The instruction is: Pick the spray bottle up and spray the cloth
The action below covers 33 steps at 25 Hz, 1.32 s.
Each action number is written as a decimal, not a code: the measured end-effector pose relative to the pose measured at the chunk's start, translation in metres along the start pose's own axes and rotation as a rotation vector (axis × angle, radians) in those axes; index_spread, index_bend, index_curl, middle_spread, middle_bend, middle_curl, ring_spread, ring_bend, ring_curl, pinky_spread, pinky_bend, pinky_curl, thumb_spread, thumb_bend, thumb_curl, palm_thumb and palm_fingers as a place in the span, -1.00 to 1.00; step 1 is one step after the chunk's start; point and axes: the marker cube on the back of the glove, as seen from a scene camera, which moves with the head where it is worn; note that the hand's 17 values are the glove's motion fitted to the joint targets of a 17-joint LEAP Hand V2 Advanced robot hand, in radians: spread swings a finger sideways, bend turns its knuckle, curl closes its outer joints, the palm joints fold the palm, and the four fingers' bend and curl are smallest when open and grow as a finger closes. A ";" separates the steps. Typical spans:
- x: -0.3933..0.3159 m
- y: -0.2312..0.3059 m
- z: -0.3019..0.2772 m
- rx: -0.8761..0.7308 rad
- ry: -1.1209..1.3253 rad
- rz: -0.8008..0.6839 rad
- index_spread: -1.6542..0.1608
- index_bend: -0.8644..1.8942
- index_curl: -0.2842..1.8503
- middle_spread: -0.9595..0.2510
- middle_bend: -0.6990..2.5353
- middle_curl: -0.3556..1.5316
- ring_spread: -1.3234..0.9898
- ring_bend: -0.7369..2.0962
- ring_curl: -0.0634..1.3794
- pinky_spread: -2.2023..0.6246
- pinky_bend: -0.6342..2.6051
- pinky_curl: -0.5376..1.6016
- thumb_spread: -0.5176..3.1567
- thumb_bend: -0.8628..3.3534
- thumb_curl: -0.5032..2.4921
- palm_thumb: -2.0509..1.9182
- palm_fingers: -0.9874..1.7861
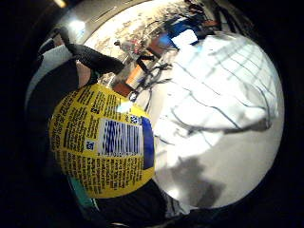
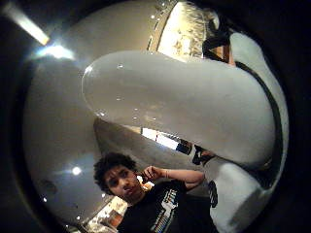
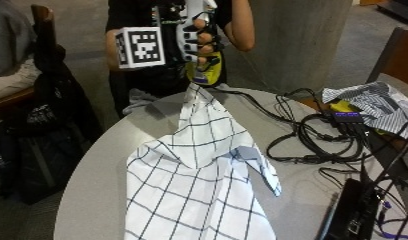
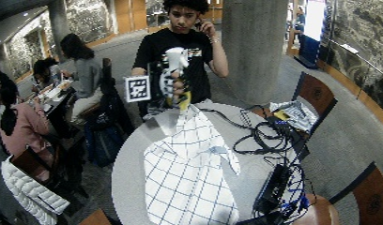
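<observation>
In the outside view my gloved right hand (image 3: 199, 42) grips the spray bottle (image 3: 208, 75) upright above the table's far edge, fingers curled round its neck. The bottle has a white spray head (image 2: 180, 102) and a yellow printed label (image 1: 102, 142). In the wide outside view the hand (image 4: 174, 84) and the bottle (image 4: 176, 56) are in front of the person's chest. A white cloth (image 3: 191, 170) with a dark check lies spread on the round grey table (image 3: 97, 170). Its narrow far end reaches just below the bottle. The cloth (image 1: 223, 80) also shows beyond the label.
Black cables (image 3: 317, 135) tangle over the table's right side, with a black device (image 3: 354, 210) near the front right edge. A striped cloth (image 3: 374, 102) lies at the far right. A chair with dark bags (image 3: 51, 100) stands left, a concrete pillar (image 3: 294, 40) behind.
</observation>
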 end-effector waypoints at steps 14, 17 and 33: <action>0.091 -0.011 0.158 -0.081 0.013 0.064 0.64 -0.24 -0.30 0.50 -0.38 -0.09 0.10 -0.22 -0.38 0.64 -0.48 -0.16 -0.29 -0.62 -0.27 0.46 0.51; 0.097 -0.009 0.163 -0.068 0.020 0.070 0.64 -0.25 -0.30 0.51 -0.38 -0.09 0.11 -0.24 -0.38 0.64 -0.49 -0.16 -0.28 -0.62 -0.29 0.44 0.50; 0.060 0.063 0.016 0.015 0.655 -0.085 0.51 -0.32 -0.53 0.56 -0.32 -0.09 0.15 -0.19 -0.38 0.69 -0.37 -0.13 -0.22 -0.60 -0.35 0.45 0.21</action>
